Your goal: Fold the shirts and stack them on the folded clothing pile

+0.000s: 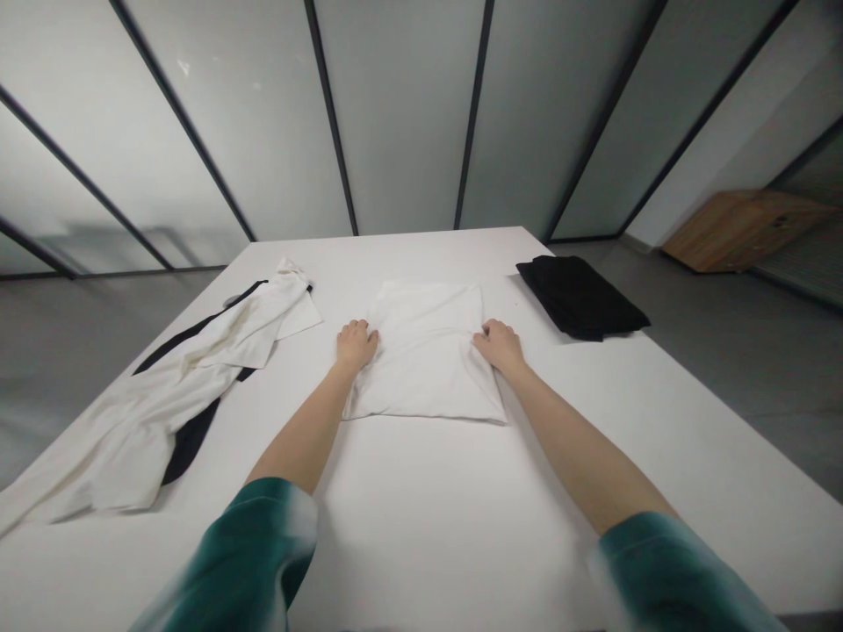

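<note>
A folded white garment (425, 360) lies flat in the middle of the table, roughly square, with light creases across it. At its left edge is my left hand (356, 344), its fingers bent and closed on the fabric. My right hand (500, 345) grips the opposite edge, thumb and fingers pinching the cloth, which puckers there. Both hands rest low, close to the tabletop. The garment's near hem runs almost straight, its right corner reaching slightly nearer to me.
The white table (421, 518) stands before a frosted glass partition (401, 114). Loose white clothing (190, 386) lies over dark clothing (190, 443) along the left side. A folded black stack of cloth (583, 294) sits at the right edge. Beyond it is a wooden cabinet (744, 228).
</note>
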{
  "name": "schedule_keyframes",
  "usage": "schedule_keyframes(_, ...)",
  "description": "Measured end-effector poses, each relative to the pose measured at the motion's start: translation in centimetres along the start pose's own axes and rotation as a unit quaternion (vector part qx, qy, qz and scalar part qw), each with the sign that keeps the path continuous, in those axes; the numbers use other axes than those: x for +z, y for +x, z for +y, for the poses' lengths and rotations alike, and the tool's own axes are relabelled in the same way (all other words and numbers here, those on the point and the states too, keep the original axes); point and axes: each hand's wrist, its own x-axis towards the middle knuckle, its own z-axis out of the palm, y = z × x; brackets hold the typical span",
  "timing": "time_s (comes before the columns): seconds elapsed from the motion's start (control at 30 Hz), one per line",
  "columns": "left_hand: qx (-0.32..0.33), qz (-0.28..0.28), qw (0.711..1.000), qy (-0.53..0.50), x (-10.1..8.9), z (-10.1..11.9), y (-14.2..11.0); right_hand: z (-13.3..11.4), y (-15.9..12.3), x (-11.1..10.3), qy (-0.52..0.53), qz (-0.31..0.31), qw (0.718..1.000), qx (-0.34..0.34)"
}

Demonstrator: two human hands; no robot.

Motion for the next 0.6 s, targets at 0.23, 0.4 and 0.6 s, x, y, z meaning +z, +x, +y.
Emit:
schedule_keyframes(0.23,-0.046,0.022,0.962,-0.267,1.0,-1.4,1.2,1.6,0.9,0.3,0.369,0.031,0.928,0.05)
schedule_keyframes(0.4,-0.061,0.024,0.874,-0.481,1.2,-1.9,1.3,1.8,1.0,-0.2,0.507,0.05,0.855,0.094)
schedule_keyframes(0.6,0.011,0.048,0.828,-0.559,-0.2,-1.4,1.3,1.4,1.5,-0.8,0.571,0.11,0.807,0.104)
